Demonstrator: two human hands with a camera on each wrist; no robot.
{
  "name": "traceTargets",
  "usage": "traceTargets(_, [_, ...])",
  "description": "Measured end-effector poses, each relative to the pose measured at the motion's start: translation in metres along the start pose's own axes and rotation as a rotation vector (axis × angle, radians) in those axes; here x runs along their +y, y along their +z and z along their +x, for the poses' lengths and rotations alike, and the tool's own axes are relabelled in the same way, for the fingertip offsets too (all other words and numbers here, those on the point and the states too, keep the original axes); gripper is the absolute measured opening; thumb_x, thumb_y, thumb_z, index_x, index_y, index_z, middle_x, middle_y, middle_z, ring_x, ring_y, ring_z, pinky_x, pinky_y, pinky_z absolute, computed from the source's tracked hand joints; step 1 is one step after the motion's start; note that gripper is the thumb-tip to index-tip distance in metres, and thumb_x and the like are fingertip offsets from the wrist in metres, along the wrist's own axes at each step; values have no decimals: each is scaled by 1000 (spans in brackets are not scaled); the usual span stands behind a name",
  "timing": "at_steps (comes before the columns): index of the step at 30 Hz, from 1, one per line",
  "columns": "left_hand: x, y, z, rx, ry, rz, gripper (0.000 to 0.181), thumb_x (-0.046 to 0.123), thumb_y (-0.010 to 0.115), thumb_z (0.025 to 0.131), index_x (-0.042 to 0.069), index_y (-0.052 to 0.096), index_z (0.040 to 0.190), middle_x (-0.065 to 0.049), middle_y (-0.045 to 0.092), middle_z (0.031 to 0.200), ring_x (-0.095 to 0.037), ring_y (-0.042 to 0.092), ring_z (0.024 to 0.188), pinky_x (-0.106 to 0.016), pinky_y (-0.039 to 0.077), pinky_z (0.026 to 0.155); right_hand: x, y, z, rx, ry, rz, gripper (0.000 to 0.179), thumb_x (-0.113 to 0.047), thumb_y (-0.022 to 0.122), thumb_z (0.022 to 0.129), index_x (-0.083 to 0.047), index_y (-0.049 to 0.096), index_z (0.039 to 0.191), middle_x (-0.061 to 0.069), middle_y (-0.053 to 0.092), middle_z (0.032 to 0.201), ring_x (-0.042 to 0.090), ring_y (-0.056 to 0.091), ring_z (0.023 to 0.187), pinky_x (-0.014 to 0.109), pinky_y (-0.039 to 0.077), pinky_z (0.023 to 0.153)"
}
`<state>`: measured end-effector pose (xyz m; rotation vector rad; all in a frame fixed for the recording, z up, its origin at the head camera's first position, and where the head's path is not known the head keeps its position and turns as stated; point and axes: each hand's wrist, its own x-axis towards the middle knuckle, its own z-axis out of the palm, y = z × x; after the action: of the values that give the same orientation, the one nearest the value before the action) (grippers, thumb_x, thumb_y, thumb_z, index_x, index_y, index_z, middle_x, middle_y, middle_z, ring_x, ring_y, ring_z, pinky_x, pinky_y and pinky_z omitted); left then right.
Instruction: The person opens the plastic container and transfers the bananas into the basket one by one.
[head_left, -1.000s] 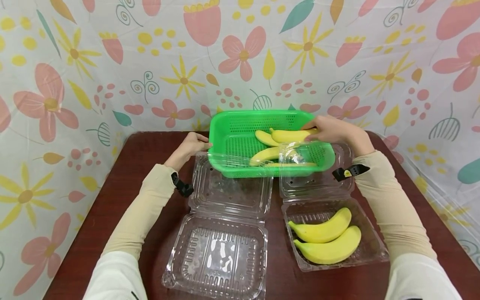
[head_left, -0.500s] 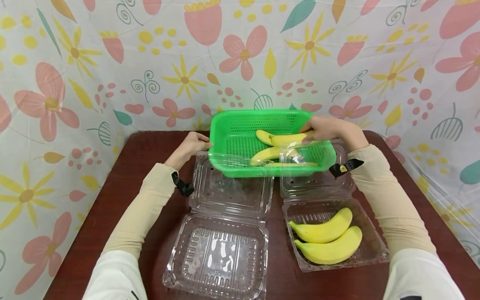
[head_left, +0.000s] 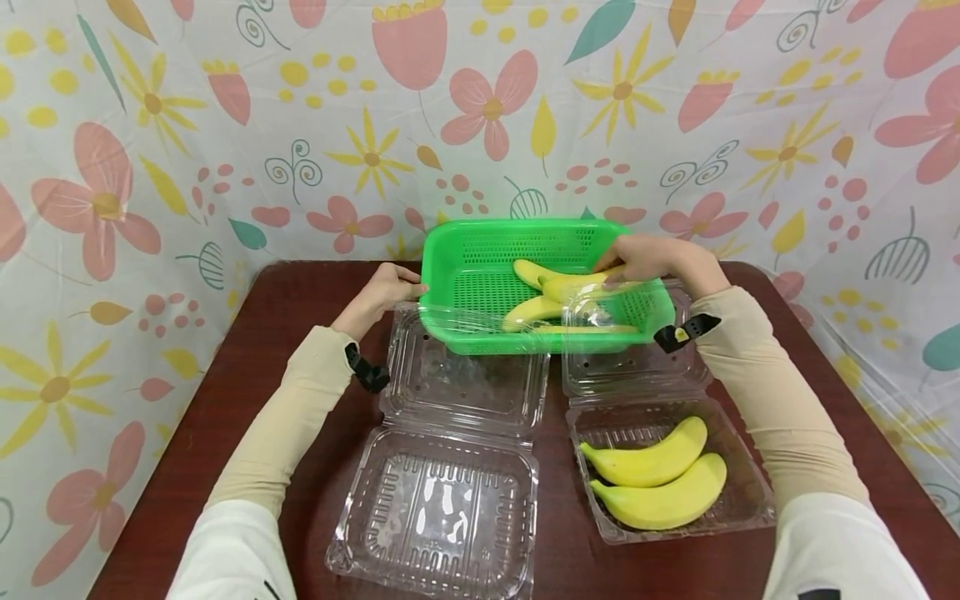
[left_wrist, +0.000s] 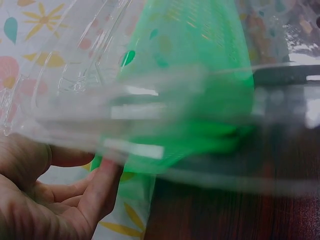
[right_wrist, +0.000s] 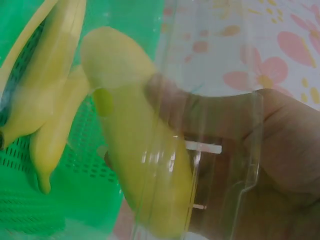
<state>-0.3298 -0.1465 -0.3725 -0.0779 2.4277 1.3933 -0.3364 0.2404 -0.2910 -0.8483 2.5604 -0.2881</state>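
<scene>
My right hand (head_left: 648,257) reaches over the right side of the green basket (head_left: 474,292) and grips a banana (head_left: 576,287). In the right wrist view the thumb lies along one side of this banana (right_wrist: 132,125), seen through a clear lid, with the fingers mostly hidden behind it. Other bananas (head_left: 531,313) lie in the basket around it. At the basket's left end, my left hand (head_left: 381,292) holds the rim; the left wrist view shows its thumb and fingers (left_wrist: 104,187) right at the green edge, partly behind blurred clear plastic.
Two clear hinged containers stand in front, lids folded back against the basket. The left container (head_left: 438,508) holds nothing; the right container (head_left: 611,527) holds two bananas (head_left: 667,496) side by side. A flowered curtain (head_left: 480,125) hangs behind the dark table (head_left: 247,350).
My right hand has shifted slightly left, and the banana it grips has turned and dropped a little, overlapping the front bananas more. My left hand stays at the basket's rim.
</scene>
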Motion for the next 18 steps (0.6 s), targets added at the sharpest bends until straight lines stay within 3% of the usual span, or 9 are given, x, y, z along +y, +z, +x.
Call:
traceTargets(5, [1, 0, -1, -9, 5, -22, 44, 18, 58, 90, -1, 48, 129, -17, 53, 122, -29, 58, 108, -37, 50, 89, 1, -3, -1, 100, 7, 79, 25, -1, 50, 91, -1, 65, 112, 17, 66, 109, 32, 60, 103, 42, 50, 87])
traceTargets(12, [2, 1, -2, -6, -4, -17, 44, 18, 58, 90, 0, 48, 129, -17, 52, 123, -28, 57, 108, -36, 50, 89, 6, -1, -7, 164, 38, 82, 28, -13, 50, 95, -7, 60, 120, 12, 64, 115, 28, 59, 107, 44, 47, 91])
traceTargets(18, [1, 0, -1, -4, -4, -20, 44, 18, 59, 90, 0, 49, 129, -17, 54, 121, -28, 58, 107, -35, 51, 87, 10, 1, -17, 328, 36, 58, 24, -14, 49, 95, -11, 64, 114, 9, 68, 105, 24, 64, 97, 41, 50, 83])
